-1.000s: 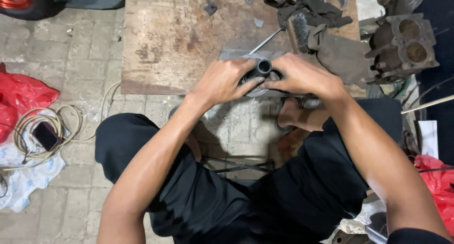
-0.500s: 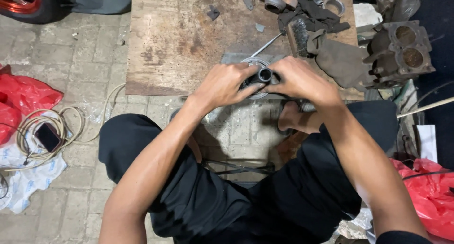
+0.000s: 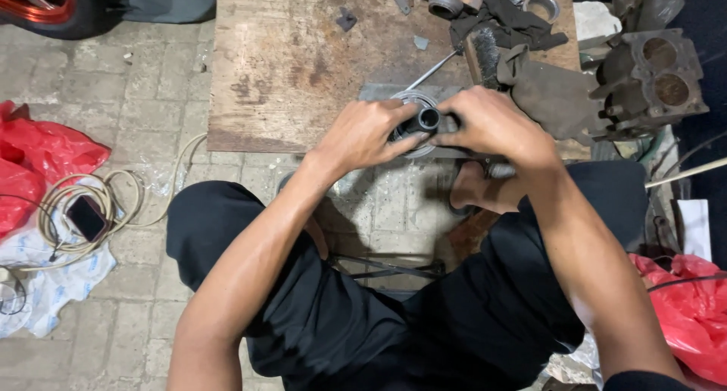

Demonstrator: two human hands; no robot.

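Note:
My left hand (image 3: pixel 365 133) and my right hand (image 3: pixel 492 124) close from both sides on a short dark metal tube (image 3: pixel 426 120) that stands upright, its open end facing up. The tube sits inside a round grey metal part (image 3: pixel 409 101), which rests on a grey metal plate (image 3: pixel 379 92) at the near edge of a worn wooden board (image 3: pixel 295 57). My fingers hide most of the round part. I sit low with my knees apart in black trousers.
A thin metal rod (image 3: pixel 433 70), a wire brush (image 3: pixel 485 54), a dark rag (image 3: pixel 507 23) and rings lie behind my hands. An engine block (image 3: pixel 651 76) stands at right. Red plastic bags (image 3: pixel 38 156), a coiled cable (image 3: pixel 72 209) and a phone (image 3: pixel 87 217) lie at left.
Both hands keep their grip on the tube and shift only slightly; the view has tilted a little.

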